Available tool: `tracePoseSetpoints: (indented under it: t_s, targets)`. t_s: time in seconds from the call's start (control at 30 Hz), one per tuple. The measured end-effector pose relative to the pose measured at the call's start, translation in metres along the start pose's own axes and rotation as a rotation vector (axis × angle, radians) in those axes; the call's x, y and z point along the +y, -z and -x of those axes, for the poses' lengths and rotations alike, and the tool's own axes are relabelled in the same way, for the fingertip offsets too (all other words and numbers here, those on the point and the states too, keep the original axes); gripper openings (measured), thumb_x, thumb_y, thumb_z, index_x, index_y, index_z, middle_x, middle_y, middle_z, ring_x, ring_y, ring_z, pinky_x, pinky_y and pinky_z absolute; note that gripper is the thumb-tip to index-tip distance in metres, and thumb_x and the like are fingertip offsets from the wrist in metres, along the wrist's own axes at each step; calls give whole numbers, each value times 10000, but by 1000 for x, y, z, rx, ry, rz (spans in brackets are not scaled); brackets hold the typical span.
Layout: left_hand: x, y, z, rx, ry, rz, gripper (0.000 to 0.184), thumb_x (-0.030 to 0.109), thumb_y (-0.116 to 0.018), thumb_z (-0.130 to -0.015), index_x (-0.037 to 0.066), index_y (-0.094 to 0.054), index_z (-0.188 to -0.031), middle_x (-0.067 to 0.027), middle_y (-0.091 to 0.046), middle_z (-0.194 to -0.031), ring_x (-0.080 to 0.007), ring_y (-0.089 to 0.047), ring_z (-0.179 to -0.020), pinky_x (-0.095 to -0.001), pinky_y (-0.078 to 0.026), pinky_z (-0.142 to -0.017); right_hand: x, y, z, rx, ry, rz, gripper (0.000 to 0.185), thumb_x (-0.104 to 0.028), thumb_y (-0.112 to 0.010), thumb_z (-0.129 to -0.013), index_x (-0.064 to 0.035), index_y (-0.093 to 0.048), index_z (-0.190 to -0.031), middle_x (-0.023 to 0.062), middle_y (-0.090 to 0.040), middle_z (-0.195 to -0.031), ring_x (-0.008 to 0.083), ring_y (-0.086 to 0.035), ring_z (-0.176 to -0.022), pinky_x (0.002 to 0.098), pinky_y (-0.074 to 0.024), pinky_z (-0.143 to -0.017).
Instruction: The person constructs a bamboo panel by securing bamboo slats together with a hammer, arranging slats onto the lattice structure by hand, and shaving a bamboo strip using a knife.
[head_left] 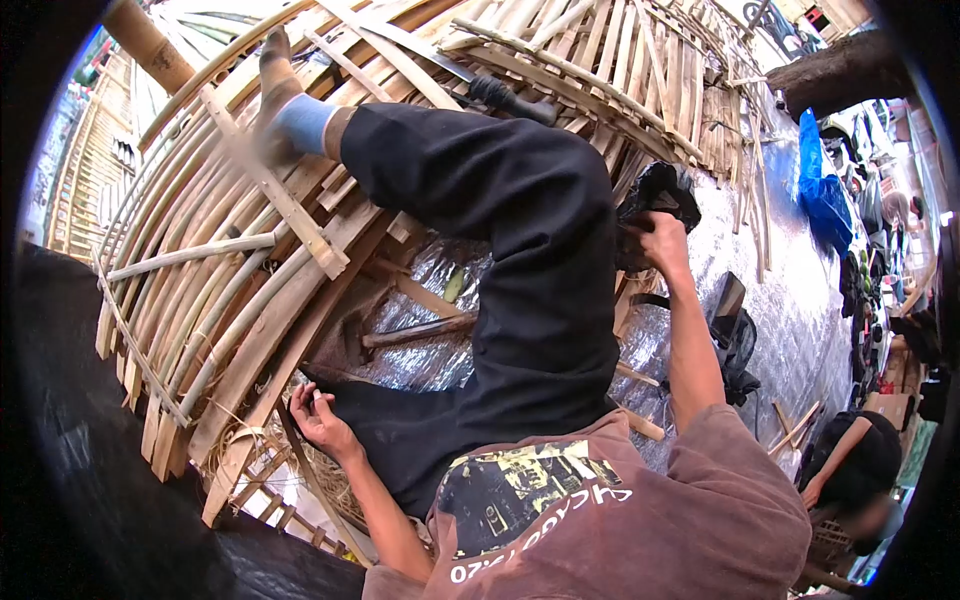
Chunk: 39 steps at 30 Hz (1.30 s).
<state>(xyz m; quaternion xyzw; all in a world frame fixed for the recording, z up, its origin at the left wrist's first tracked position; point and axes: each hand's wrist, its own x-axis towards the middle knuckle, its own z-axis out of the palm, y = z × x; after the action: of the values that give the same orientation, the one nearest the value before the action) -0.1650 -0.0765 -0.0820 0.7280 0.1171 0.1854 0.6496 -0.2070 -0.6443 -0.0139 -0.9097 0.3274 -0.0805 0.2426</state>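
Observation:
My left hand (pixel 322 420) is beside my thigh at the lower left, fingers curled together around a small pale thing too small to name. My right hand (pixel 660 243) reaches to a crumpled black bag (pixel 672 190) right of my raised knee, with its fingers closed at the bag; part of them is hidden. Between my legs, a wooden bar (pixel 420 331) lies on shiny foil sheeting (pixel 440 262). Beyond my knee rests a long blade (pixel 425 48) with a black handle (pixel 500 98).
Curved bamboo slats (pixel 215 225) spread across the left, with my socked foot on them. More slat panels (pixel 640 55) lie at the top. Another black bag (pixel 738 345), a blue plastic sheet (pixel 822 190) and a crouching person (pixel 855 455) are at the right.

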Motion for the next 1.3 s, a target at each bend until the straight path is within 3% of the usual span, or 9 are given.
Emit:
tracePoseSetpoints:
  t_s: [0.2,0.33,0.4,0.5,0.73,0.93,1.1,1.23,1.3]
  targets:
    - [50,-27,-18,-9,-116,71,285,11,-593,-928,3,-563,-1211,-89,-623,-1120,-146,-594,-906,-263,-500,-800,-78,73,44,189,187,-475,118,-90,-715,-883,-15,-681,-967,4,-652,-793,81,-585,-699,239,-470,-627]
    - [148,-91,-23,-221,-810,-197,315,62,-742,-795,74,-659,-1099,-91,-658,-1031,-240,-631,-942,-367,-519,-825,-190,79,73,138,345,-677,93,-21,-698,-888,-30,-642,-961,-9,-631,-799,58,-561,-701,190,-440,-619]
    - [180,-110,-21,-373,-1037,-246,353,115,-765,-766,99,-679,-1108,-64,-659,-1039,-218,-619,-965,-368,-498,-864,-240,55,87,-111,520,-583,119,-29,-712,-874,-45,-636,-964,2,-644,-809,59,-593,-709,198,-464,-642]
    - [201,-119,-24,-454,-1015,-329,314,118,-772,-765,90,-692,-1067,-73,-667,-1105,-247,-630,-980,-395,-480,-890,-293,26,105,-395,596,-491,222,-2,-728,-806,-9,-596,-984,84,-654,-749,96,-632,-663,252,-501,-626]
    - [175,-104,-40,-421,-966,-450,387,88,-730,-744,79,-685,-1128,-24,-669,-827,-186,-649,-838,-377,-494,-876,-323,-11,112,-596,710,-528,276,-28,-696,-813,-8,-527,-1030,155,-641,-746,299,-659,-650,366,-504,-597]
    - [155,-89,-72,-293,-966,-325,240,-46,-766,-730,50,-720,-946,-86,-746,-947,-202,-704,-819,-343,-561,-790,-321,-47,101,-642,645,-841,260,-102,-755,-834,-4,-581,-1001,104,-703,-840,128,-670,-752,283,-527,-661]
    - [102,-103,-154,-45,-270,54,133,73,-750,-856,-21,-708,-939,-107,-739,-938,-133,-697,-876,-272,-548,-797,-272,-132,120,-708,742,55,365,-304,-757,-801,-35,-608,-996,160,-704,-897,340,-691,-855,449,-549,-730]
    - [76,-116,-199,1,-370,-168,159,100,-762,-851,-16,-701,-941,-103,-740,-938,-134,-695,-859,-268,-540,-784,-239,-165,147,-673,852,305,480,-238,-797,-718,-10,-560,-1068,188,-637,-1035,386,-619,-1032,501,-554,-774]
    - [68,-125,-206,-79,-637,-130,159,120,-769,-848,-1,-691,-915,-99,-741,-937,-141,-689,-882,-289,-534,-778,-234,-179,144,-619,842,318,477,-231,-791,-722,-7,-560,-1074,190,-638,-1023,384,-622,-1027,499,-551,-782]
